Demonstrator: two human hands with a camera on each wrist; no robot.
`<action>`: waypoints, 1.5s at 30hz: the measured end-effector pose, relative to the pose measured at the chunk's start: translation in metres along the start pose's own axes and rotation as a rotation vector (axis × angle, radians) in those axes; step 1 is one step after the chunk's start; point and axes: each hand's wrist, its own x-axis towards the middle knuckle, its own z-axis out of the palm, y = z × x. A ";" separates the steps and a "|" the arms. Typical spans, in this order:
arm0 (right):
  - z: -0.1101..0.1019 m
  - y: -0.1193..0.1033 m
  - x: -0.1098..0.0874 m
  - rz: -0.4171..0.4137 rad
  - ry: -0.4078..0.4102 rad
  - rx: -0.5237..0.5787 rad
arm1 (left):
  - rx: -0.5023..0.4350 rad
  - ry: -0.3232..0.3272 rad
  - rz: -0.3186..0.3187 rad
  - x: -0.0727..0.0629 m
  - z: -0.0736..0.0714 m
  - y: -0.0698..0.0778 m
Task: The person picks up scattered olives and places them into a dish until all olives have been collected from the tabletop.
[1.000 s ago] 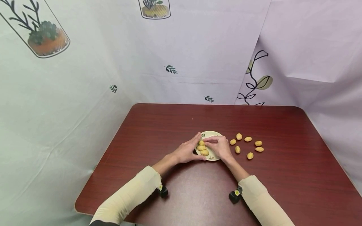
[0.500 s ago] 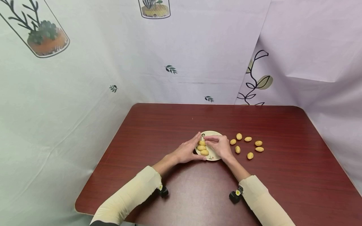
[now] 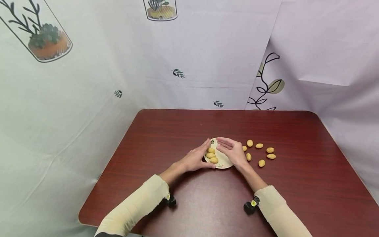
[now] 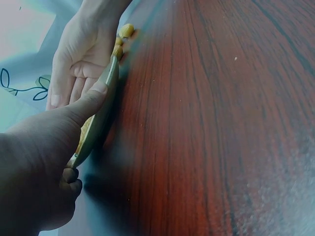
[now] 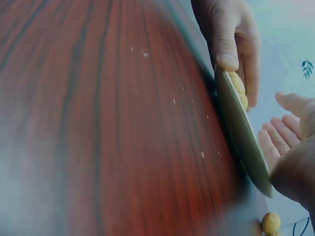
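Note:
A small pale round plate point(image 3: 224, 160) with printed marks lies on the table. My left hand point(image 3: 195, 159) grips its left side, the thumb on the near rim in the left wrist view. Three yellow, oval, nut-like pieces point(image 3: 211, 155) lie in a row on the plate, right inside the left hand's grasp. Over the plate's right part hovers my right hand point(image 3: 235, 154), its fingers extended and thumb apart, holding nothing. In the right wrist view, rough-skinned yellow pieces point(image 5: 238, 88) show above the plate's rim, by the left thumb.
Several more yellow pieces point(image 3: 262, 163) lie scattered on the dark red wooden table point(image 3: 165, 131), right of the plate. One is partly hidden by the right hand. A patterned pale cloth point(image 3: 195, 52) hangs behind the table.
My right hand has drawn back from the yellow pieces, its pinched fingertips spreading apart. My left hand and the plate keep their place; the three pieces stay in their row.

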 end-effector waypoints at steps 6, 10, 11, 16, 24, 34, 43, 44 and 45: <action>-0.014 -0.005 -0.003 -0.033 0.020 0.030 | -0.018 -0.001 0.001 0.000 0.000 -0.001; -0.030 -0.007 -0.002 -0.041 0.045 0.022 | -0.018 0.006 0.005 0.000 0.000 -0.001; -0.034 -0.008 -0.001 -0.044 0.055 0.018 | -0.017 0.008 0.006 0.000 0.001 -0.001; -0.056 -0.011 0.000 -0.056 0.123 -0.011 | -0.012 0.014 0.003 0.000 0.001 -0.001; -0.081 -0.011 -0.002 -0.034 0.243 -0.017 | -0.007 0.013 -0.001 0.000 0.002 -0.002; -0.092 -0.010 -0.007 0.004 0.249 -0.181 | -0.018 0.012 0.003 0.001 0.001 -0.001; -0.097 -0.008 -0.009 0.008 0.286 -0.399 | -0.019 0.005 0.002 0.001 0.001 -0.001; -0.097 -0.008 -0.009 0.006 0.298 -0.423 | -0.019 0.005 0.003 0.001 0.001 -0.001; -0.098 -0.007 -0.009 0.004 0.311 -0.447 | -0.021 0.005 0.004 0.001 0.001 -0.002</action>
